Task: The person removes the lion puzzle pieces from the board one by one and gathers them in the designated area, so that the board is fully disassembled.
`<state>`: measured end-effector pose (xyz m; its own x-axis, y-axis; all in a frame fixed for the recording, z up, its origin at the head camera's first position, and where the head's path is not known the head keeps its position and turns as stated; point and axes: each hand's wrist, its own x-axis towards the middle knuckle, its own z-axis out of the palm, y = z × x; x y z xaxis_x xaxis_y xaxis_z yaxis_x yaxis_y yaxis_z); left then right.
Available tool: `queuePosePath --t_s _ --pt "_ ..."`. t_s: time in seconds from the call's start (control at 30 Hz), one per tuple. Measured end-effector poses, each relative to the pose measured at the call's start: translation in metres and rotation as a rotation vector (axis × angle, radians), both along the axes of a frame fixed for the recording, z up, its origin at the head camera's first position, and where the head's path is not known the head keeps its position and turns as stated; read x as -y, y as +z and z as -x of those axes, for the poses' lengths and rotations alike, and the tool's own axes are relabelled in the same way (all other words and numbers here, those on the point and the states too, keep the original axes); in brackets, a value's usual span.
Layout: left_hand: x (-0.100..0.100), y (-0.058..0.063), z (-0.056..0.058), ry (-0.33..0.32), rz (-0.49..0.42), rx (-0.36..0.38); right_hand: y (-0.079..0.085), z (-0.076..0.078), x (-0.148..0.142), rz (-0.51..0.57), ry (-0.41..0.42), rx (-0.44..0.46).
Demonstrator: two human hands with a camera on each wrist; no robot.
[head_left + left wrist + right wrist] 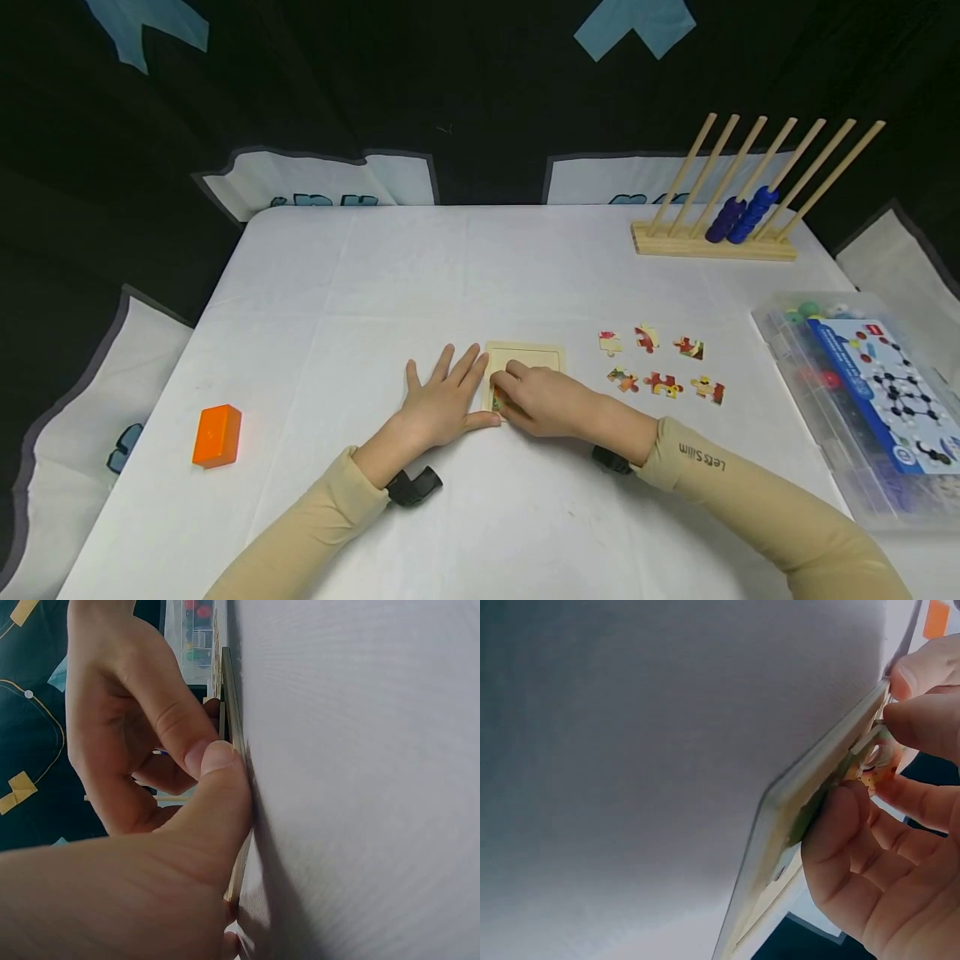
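Observation:
A small wooden jigsaw tray [525, 357] lies flat on the white table between both hands. My right hand [551, 400] is over the tray, its fingers and thumb pinching an orange-patterned puzzle piece [876, 771] that tilts against the inside of the tray in the right wrist view. Spread fingers and thumb of my left hand [442, 406] rest at the tray's left side; its thumb [219, 769] touches the tray's edge in the left wrist view. Part of the tray's picture is hidden under the right hand. Several loose puzzle pieces [663, 385] lie in two rows to the right.
An orange block [217, 436] sits at the left. At the back right stands a wooden rack [716, 247] with upright rods and blue and purple beads. A clear plastic box [795, 383] with a molecule-printed booklet [892, 396] lies along the right edge.

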<state>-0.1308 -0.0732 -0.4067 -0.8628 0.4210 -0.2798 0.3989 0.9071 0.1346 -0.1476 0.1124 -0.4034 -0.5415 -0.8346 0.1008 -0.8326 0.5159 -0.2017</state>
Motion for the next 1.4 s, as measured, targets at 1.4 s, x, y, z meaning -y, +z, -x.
queuePosePath --t_s 1.4 --pt "0.0003 -0.0029 0.0014 0.002 0.003 0.009 0.0002 0.0042 -0.0031 0.034 -0.135 0.244"
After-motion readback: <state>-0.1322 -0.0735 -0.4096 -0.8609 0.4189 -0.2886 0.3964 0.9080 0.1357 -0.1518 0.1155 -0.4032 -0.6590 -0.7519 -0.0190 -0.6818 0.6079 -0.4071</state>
